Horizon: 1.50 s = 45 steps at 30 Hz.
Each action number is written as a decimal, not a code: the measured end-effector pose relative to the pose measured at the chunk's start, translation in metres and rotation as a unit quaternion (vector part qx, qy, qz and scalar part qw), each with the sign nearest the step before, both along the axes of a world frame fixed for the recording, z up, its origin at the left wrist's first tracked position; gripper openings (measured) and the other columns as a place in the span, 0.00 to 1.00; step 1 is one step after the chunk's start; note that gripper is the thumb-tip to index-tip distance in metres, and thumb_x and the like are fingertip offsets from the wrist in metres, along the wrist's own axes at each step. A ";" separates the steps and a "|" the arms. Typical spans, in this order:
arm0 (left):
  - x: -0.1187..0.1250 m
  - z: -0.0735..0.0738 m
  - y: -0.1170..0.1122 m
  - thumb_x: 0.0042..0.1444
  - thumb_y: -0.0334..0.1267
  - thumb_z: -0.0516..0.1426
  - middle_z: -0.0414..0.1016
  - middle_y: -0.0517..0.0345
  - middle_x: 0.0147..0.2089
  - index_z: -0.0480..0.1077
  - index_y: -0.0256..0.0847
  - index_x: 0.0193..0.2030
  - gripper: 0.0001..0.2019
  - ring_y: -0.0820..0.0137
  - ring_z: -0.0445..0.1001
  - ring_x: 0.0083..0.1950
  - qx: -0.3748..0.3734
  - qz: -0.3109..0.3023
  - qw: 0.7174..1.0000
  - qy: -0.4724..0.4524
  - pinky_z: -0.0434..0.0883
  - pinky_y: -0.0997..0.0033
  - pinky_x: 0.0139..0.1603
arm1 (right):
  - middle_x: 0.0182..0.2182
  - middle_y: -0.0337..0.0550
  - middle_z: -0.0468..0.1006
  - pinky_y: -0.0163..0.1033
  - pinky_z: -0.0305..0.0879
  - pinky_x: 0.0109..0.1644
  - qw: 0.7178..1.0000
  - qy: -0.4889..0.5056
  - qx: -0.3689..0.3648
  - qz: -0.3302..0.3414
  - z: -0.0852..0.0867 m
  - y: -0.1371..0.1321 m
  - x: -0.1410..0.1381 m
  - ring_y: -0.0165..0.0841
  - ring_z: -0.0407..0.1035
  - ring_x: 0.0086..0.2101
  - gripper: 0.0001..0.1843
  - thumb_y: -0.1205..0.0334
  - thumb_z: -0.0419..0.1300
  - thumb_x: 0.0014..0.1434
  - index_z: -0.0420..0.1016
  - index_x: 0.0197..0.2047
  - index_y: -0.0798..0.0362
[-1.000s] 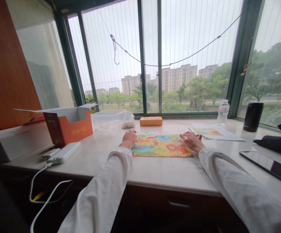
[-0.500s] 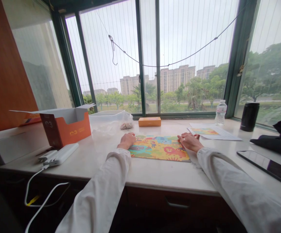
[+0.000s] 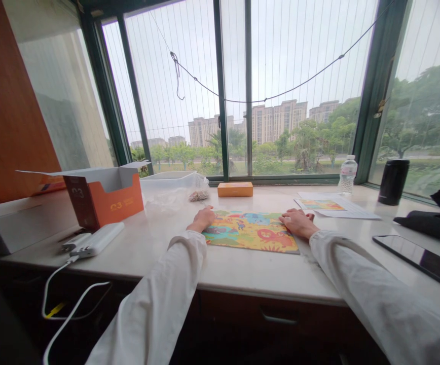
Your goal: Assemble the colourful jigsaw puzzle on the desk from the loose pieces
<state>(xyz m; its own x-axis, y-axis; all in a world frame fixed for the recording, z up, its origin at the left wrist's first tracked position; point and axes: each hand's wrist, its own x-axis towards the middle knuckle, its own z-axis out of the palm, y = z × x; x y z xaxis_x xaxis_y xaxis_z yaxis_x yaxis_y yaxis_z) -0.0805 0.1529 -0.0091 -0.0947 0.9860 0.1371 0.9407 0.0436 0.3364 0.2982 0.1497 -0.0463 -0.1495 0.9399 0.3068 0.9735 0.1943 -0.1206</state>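
A colourful picture puzzle board (image 3: 252,232) lies flat on the pale stone table (image 3: 243,271) in front of me. My left hand (image 3: 202,219) rests at its far left corner, fingers curled over the edge. My right hand (image 3: 298,223) sits at its far right edge, fingers bent and pressed on the board. Both arms are in white sleeves.
To the left are an open orange box (image 3: 106,197), a white power bank (image 3: 98,238) with a cable and a grey box (image 3: 10,228). Behind the board are a plastic bag (image 3: 174,188) and a small orange box (image 3: 235,189). To the right are a printed sheet (image 3: 330,206), water bottle (image 3: 347,175), black cup (image 3: 394,181), dark tablet (image 3: 417,256) and black cloth (image 3: 433,223).
Both hands stay at the board's two far corners. The board has shifted slightly on the table and the view has moved a little.
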 end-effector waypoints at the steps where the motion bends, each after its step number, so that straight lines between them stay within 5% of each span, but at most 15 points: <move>1: 0.000 0.000 0.000 0.62 0.42 0.49 0.70 0.50 0.65 0.62 0.42 0.68 0.27 0.61 0.69 0.65 -0.001 -0.004 1.000 0.000 0.64 0.65 0.64 | 0.54 0.48 0.77 0.51 0.53 0.59 1.000 0.004 0.000 -0.001 0.000 0.000 0.000 0.48 0.64 0.55 0.26 0.46 0.46 0.66 0.83 0.48 0.45; 9: 0.012 0.000 -0.008 0.68 0.49 0.41 0.44 0.55 0.77 0.55 0.47 0.72 0.28 0.60 0.45 0.77 -0.010 -0.119 0.990 0.071 0.46 0.53 0.74 | 0.69 0.48 0.61 0.54 0.49 0.66 0.999 0.015 -0.025 0.036 0.009 -0.013 -0.012 0.49 0.54 0.66 0.36 0.38 0.44 0.66 0.63 0.69 0.47; 17: 0.039 -0.005 -0.015 0.69 0.54 0.39 0.42 0.50 0.78 0.50 0.40 0.74 0.32 0.59 0.42 0.77 -0.056 -0.257 0.958 0.116 0.43 0.58 0.75 | 0.73 0.49 0.46 0.49 0.39 0.72 0.984 -0.002 -0.112 0.140 0.016 -0.037 -0.043 0.41 0.41 0.71 0.43 0.34 0.34 0.66 0.49 0.75 0.52; 23: 0.042 -0.010 -0.014 0.69 0.51 0.40 0.46 0.48 0.77 0.52 0.40 0.74 0.31 0.61 0.45 0.77 -0.046 -0.264 0.956 0.121 0.44 0.57 0.75 | 0.74 0.48 0.45 0.48 0.39 0.73 0.978 -0.020 -0.152 0.144 0.012 -0.039 -0.050 0.40 0.40 0.71 0.45 0.32 0.34 0.66 0.47 0.75 0.51; 31: 0.042 -0.007 -0.019 0.67 0.61 0.38 0.35 0.52 0.79 0.44 0.49 0.76 0.34 0.55 0.36 0.78 -0.072 -0.232 0.964 0.110 0.39 0.44 0.74 | 0.73 0.50 0.47 0.47 0.38 0.73 0.976 -0.033 -0.149 0.155 0.012 -0.037 -0.048 0.40 0.39 0.71 0.44 0.34 0.34 0.66 0.47 0.75 0.54; 45: 0.044 -0.007 -0.020 0.66 0.63 0.40 0.41 0.50 0.78 0.46 0.50 0.76 0.36 0.54 0.41 0.77 -0.065 -0.236 0.965 0.098 0.41 0.45 0.73 | 0.74 0.48 0.46 0.50 0.39 0.73 0.977 -0.020 -0.161 0.136 0.019 -0.046 -0.052 0.39 0.40 0.71 0.42 0.35 0.35 0.67 0.48 0.75 0.52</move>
<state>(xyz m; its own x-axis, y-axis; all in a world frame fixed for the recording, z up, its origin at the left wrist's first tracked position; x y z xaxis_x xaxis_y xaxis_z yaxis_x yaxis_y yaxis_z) -0.0363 0.1327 -0.0158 0.3844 0.9230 -0.0201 0.9110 -0.3757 0.1702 0.2466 0.1039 -0.0277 -0.4126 0.9109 -0.0104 0.8965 0.4040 -0.1818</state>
